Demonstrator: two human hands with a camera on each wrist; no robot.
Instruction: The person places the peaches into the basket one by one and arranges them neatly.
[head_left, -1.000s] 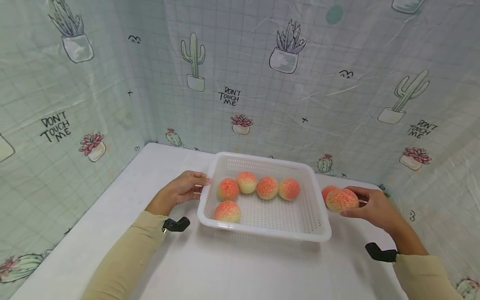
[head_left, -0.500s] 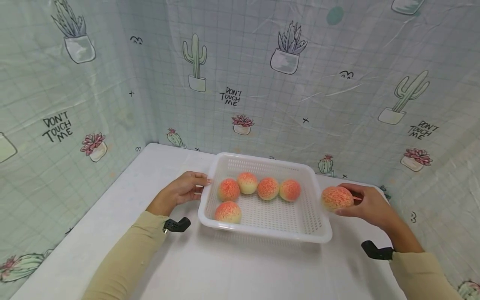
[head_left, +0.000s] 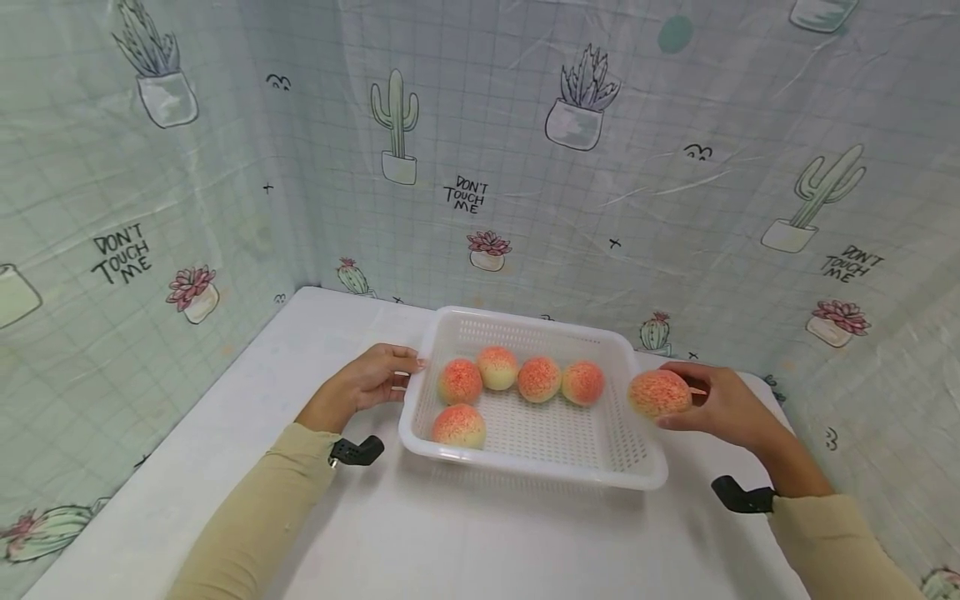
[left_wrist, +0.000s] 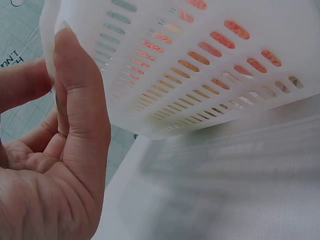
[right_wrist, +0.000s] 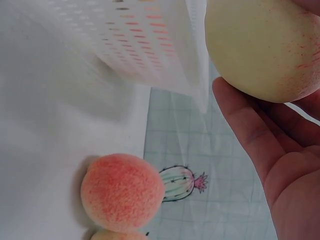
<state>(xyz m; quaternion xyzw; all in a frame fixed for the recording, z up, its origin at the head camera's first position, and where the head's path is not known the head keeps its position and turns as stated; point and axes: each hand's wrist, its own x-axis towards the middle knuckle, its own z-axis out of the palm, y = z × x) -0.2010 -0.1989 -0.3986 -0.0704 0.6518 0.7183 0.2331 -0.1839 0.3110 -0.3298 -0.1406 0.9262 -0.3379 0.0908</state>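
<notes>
Right hand: the right hand [head_left: 723, 408] grips a peach between thumb and fingers; a light but full pinch should suit the round skin.
Held peach: the held peach [head_left: 660, 393] is at the basket's right side, overlapping the rim in the head view; whether it is directly above cannot be told. Lift clear of the edge before crossing.
Left hand: the left hand [head_left: 372, 379] pinches the left rim, a sound brace against sliding; avoid pulling upward, which could tilt the load.
Basket: the white perforated basket [head_left: 557, 427] rests on the counter; its near right floor is bare and likely the easiest landing area. Lower, do not drop.
Peaches inside: four peaches [head_left: 539, 380] line the far part; one peach [head_left: 459, 427] lies near the front left corner. Avoid knocking them.
Loose peaches: two peaches [right_wrist: 122, 192], one cut off by the frame, lie outside the basket.
Counter: white counter [head_left: 480, 542].
</notes>
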